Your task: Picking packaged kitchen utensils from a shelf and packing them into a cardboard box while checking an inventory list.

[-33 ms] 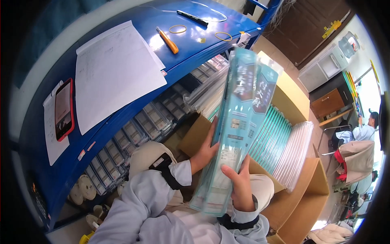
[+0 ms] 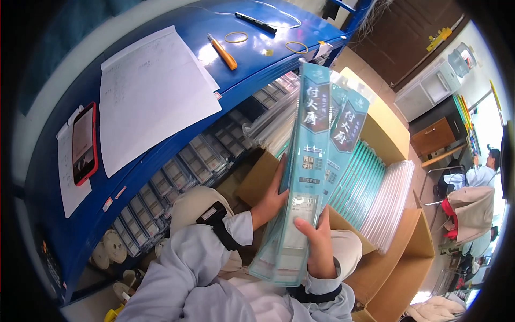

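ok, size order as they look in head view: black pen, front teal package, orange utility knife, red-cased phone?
1. Front teal package
2. Red-cased phone
3. Orange utility knife and black pen: too alike to rank

teal packages | long, glossy | fanned | between left hand, right hand

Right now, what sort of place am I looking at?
Likely a small packing or storage workroom: rows of thin teal and white packages fill an open cardboard box, an orange cutter lies on the blue workbench, and long teal packages are being held.
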`<state>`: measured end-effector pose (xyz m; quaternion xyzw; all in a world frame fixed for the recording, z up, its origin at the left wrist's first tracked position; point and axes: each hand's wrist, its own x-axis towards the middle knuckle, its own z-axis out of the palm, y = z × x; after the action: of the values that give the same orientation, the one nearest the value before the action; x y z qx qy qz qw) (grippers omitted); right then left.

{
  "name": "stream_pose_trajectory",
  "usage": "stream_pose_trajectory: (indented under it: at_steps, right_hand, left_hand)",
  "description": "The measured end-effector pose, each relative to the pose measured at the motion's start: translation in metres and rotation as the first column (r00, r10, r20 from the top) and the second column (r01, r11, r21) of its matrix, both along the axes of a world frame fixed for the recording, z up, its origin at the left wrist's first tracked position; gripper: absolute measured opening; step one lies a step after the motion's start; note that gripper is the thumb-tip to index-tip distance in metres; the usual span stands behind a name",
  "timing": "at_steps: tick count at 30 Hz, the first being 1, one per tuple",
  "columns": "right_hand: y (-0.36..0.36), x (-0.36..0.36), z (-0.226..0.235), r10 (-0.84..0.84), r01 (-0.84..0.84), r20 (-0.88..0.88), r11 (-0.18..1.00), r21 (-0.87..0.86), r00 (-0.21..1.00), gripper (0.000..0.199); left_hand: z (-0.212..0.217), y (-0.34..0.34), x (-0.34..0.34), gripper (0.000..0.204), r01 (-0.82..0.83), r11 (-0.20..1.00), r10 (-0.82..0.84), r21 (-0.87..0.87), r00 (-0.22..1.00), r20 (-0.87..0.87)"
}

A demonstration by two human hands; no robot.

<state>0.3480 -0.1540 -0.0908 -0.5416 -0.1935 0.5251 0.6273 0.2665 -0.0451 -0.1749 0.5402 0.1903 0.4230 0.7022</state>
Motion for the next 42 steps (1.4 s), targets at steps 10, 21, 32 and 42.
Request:
stream_pose_trajectory:
  at_steps: [10, 21, 32, 42]
  right_hand:
    - [-0.033, 0.049, 0.004, -0.02, 0.056, -0.327, 0.993, 0.1, 0.945, 0.055]
    - [-0.012, 0.013, -0.012, -0.027, 0.039, -0.218, 0.998, 0.053, 0.976, 0.059]
    - [-0.026, 0.02, 0.006, -0.12, 0.107, -0.357, 0.993, -0.056, 0.926, 0.056]
    - [0.005, 0.052, -0.003, -0.025, -0.031, -0.409, 0.991, -0.131, 0.912, 0.046]
  left_hand:
    - [-0.017, 0.012, 0.004, 0.058, 0.125, 0.947, -0.068, -0.296, 0.978, 0.195]
    - [-0.007, 0.005, 0.0, 0.07, -0.024, 1.0, 0.022, -0.019, 0.992, -0.121]
    - [-0.008, -0.003, 0.002, 0.075, 0.139, 0.985, -0.136, -0.105, 0.99, 0.03]
    - [-0.023, -0.007, 0.04, 0.086, 0.343, 0.88, -0.367, -0.328, 0.93, -0.009]
